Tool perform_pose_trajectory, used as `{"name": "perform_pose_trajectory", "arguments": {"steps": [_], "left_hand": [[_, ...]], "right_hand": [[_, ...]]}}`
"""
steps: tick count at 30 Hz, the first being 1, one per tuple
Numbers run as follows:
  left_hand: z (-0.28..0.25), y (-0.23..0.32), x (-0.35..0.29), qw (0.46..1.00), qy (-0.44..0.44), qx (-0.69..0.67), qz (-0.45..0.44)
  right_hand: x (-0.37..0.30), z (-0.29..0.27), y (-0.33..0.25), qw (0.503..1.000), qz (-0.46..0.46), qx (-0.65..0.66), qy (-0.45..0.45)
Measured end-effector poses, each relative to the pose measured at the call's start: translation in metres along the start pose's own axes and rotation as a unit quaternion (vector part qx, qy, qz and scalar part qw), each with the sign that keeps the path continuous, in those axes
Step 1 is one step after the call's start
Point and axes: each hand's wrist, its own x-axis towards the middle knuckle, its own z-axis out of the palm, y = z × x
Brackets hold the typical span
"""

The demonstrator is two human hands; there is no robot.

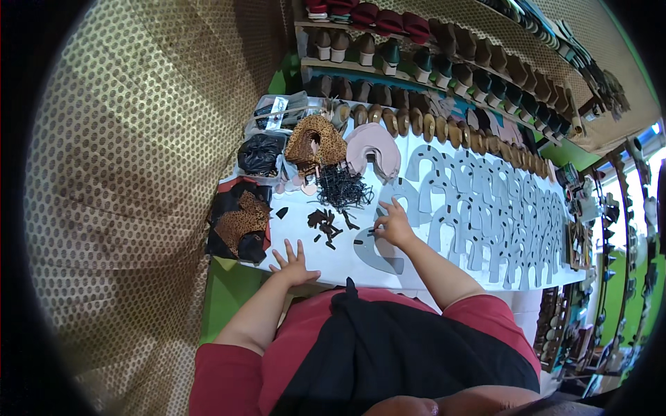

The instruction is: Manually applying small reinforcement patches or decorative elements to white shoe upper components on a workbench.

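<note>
- The two hands are well apart. The left hand (pixel 292 265) lies palm down, fingers spread, nothing visible in it, its wrist by the table's front edge.
- The right hand (pixel 394 225) bends its thumb and finger down at a small black tab (pixel 372 231); the fingertips partly cover it, so I cannot tell whether they are closed on it.
- Under and just in front of that hand lies a curved grey piece (pixel 374 258) near the front edge, a second black tab (pixel 359 242) on it.
- Between the hands, a bare strip of white table (pixel 331 267) leaves room to move. Beyond it sits a loose heap of black bits (pixel 322 222), too jumbled to count.
- Behind the heap is a tangle of black strips (pixel 343 188); single strips are hard to make out.
- To the right, rows of grey curved pieces (pixel 436 237) with dark tabs crowd the table to its right end; the far ones overlap and blur together.
- Farther back stand a pink stack (pixel 359 149) and a leopard-print stack (pixel 333 149), which hide their lower layers.
- Leftward, a black bag (pixel 260 154) has hidden contents, and leopard-print cloth (pixel 239 225) lies at the table's left edge.
- Brown shoe forms (pixel 429 128) line the back edge, below shoe shelves (pixel 361 67) cut off at the top.
- A patterned curtain (pixel 139 173) closes the left side.
</note>
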Motion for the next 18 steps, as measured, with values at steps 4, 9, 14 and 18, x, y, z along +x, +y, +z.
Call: {"name": "perform_pose_trajectory", "arguments": {"steps": [4, 9, 14, 18], "left_hand": [[-0.001, 0.003, 0.000, 1.000, -0.001, -0.001, -0.002], [0.001, 0.004, -0.002, 1.000, 0.012, -0.002, 0.007], [0.003, 0.005, -0.003, 1.000, 0.025, -0.004, 0.002], [0.008, 0.004, -0.002, 0.999, 0.051, -0.007, 0.005]], "right_hand": [[-0.009, 0.005, 0.013, 1.000, -0.010, -0.012, -0.025], [-0.010, 0.007, 0.006, 0.998, -0.039, -0.032, -0.043], [-0.011, 0.008, 0.003, 0.990, -0.099, -0.092, -0.031], [-0.015, 0.017, 0.012, 0.981, -0.162, -0.107, -0.003]]}}
